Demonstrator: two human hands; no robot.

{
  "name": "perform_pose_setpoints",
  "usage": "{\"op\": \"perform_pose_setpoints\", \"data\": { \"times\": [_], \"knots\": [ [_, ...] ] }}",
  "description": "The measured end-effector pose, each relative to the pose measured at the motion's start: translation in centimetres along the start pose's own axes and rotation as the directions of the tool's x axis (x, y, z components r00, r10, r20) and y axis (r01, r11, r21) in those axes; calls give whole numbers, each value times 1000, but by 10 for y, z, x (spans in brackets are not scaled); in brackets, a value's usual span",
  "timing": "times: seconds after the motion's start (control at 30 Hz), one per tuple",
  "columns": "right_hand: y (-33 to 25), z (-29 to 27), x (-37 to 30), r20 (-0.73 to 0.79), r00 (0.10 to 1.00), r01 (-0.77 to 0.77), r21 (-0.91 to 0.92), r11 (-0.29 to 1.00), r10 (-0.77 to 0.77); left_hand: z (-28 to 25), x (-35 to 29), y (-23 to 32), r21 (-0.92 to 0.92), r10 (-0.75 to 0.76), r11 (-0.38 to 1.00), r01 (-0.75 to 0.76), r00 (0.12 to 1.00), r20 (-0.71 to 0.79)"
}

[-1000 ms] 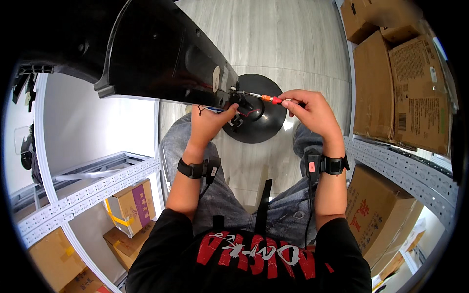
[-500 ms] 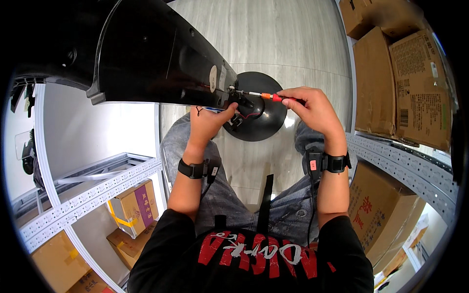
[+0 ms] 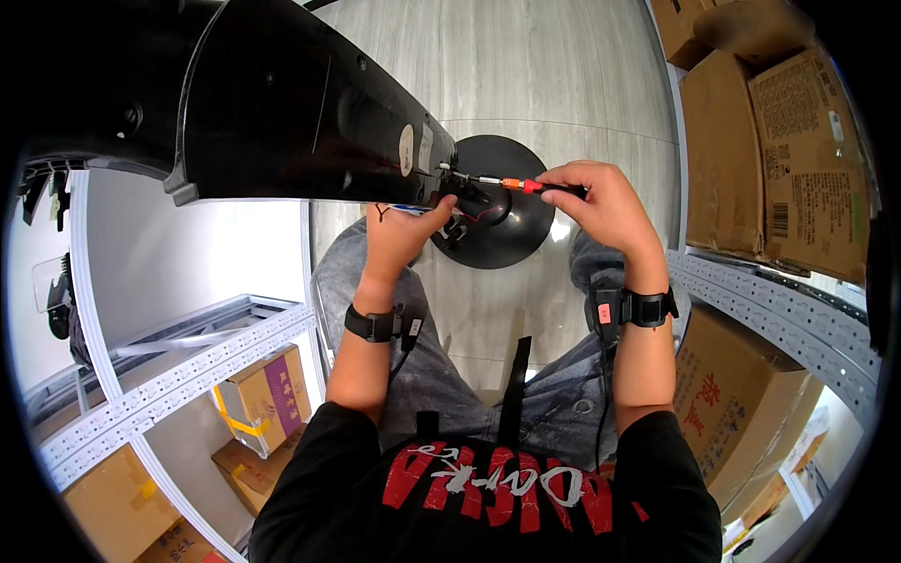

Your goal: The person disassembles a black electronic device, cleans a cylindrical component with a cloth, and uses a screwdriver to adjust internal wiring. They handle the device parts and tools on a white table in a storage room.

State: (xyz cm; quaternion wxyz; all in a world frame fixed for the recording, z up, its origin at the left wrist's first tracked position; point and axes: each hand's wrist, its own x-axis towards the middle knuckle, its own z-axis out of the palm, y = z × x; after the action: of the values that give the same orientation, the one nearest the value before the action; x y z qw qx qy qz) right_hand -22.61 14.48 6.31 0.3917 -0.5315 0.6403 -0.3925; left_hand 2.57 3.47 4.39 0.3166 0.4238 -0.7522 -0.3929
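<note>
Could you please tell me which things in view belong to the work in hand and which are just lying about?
In use:
- red-and-black screwdriver, in the right hand
- black housing, with the left hand at its end, fingers partly hidden
- probably the round black disc

Just lying about:
- cardboard boxes on both sides
- metal shelving around them

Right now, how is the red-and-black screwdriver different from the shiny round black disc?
The red-and-black screwdriver is long and thin; the shiny round black disc is wide. The screwdriver has bright colours; the disc is mostly black. The screwdriver is in the right hand; the disc sits lower down. Both have black on them.
</note>
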Motion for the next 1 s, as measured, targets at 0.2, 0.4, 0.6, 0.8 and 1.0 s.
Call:
{"op": "perform_pose_setpoints", "data": {
  "times": [0.2, 0.4, 0.6, 0.8, 1.0],
  "knots": [
    [-8, 4, 1, -5, 999, -47, 18, 999, 47, -3, -1, 6, 2, -49, 999, 49, 998, 50],
    [-3, 0, 1, -43, 999, 13, -41, 999, -15, -1, 0, 13, 11, -20, 1000, 20, 1000, 8],
    [-2, -1, 0, -36, 999, -36, -38, 999, 35, -3, -1, 4, 55, 12, 998, -15, 999, 52],
    [-2, 2, 1, -2, 999, -45, -28, 999, 45, 0, 0, 11, 10, -18, 1000, 18, 1000, 5],
    [3, 2, 1, 6, 996, -85, 4, 996, 85, -4, -2, 10, 74, -23, 997, 18, 998, 63]
  ]
}}
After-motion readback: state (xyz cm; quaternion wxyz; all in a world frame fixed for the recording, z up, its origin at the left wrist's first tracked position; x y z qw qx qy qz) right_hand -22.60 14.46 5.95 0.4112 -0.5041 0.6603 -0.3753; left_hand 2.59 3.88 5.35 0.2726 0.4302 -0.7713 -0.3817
